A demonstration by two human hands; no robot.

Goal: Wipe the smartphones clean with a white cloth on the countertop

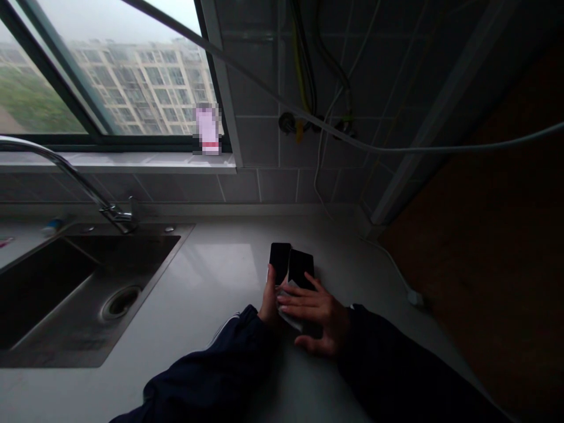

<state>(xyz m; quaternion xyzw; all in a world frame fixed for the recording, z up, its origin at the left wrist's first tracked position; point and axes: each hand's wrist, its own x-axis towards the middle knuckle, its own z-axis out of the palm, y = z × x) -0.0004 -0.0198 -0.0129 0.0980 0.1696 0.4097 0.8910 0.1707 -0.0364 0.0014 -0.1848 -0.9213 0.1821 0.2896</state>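
Two flat black rectangles that look like phones lie side by side: the left phone [280,257] and the right phone [301,265], which is turned slightly. My left hand [269,299] grips the left phone from its near-left side, thumb along the edge, its other fingers hidden. Over the near part of the right phone lies my right hand [318,311], fingers stretched out and thumb apart. Beneath those fingers shows a crumpled pale tissue or cloth [291,321], partly covered; which of the two it is, I cannot tell.
A pale countertop [211,305] surrounds both hands. To the left are a steel sink [57,352] and a chrome faucet [117,217]. A white cable [396,150] crosses in front of the tiled wall. A white plug [415,298] lies near the right edge.
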